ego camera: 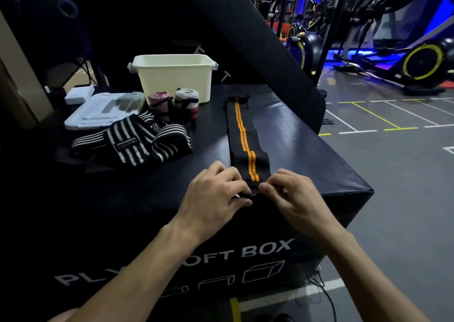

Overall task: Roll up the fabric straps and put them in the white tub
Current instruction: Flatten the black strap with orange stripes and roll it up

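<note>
We've both hands on near end of black/orange strap [245,140]: left hand [216,194] & right hand [292,196] pinch its edge, fingers curled. Strap's long axis runs straight away from us toward white tub [174,76], so roll goes fwd.

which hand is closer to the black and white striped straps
Left. The left hand pinches the orange-striped strap's near end just right of the striped straps; the right hand is farther right.
</note>
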A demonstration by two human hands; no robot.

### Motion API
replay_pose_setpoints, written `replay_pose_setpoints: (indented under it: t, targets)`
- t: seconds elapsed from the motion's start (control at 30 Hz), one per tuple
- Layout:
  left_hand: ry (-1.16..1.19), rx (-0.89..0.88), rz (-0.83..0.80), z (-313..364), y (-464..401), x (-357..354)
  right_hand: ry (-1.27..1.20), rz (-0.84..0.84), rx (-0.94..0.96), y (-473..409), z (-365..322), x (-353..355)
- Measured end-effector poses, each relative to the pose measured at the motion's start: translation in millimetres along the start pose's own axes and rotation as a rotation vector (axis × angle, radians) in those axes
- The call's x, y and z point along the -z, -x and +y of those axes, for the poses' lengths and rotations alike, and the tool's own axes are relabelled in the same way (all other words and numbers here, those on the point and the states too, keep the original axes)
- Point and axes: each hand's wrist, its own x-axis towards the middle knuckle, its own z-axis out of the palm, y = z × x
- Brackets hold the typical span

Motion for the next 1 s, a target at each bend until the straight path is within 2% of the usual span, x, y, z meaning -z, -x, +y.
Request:
replay_pose_setpoints:
  t: [0.13, 0.3, 0.47, 0.63, 0.73, 0.87, 1.0]
  targets:
    - [0.056, 0.025, -0.024, -1, -1, -1, 0.051, -0.002, -0.03, -9, 1, -5]
    - [0.251, 0.194, -0.114, -6, -10, -1, 0.019, 0.047, -0.066, -10, 1, -7]
    - [0.386, 0.298, -0.209, -17, -18, -4, -0.062, 0.049, 0.069, -7, -4, 0]
    - [0.446, 0.386, -0.269, -22, -26, -6, -0.011, -0.044, 0.151, -6, 9, 5]
    - [0.458, 0.43, -0.306, -22, -31, -7, 0.079, -0.005, 0.201, -9, 14, -3]
    - [0.414, 0.443, -0.28, -20, -34, -8, 0.118, 0.017, 0.208, -14, 17, -8]
    - [0.386, 0.369, -0.164, -18, -28, -8, 0.095, -0.008, 0.182, -18, 19, -8]
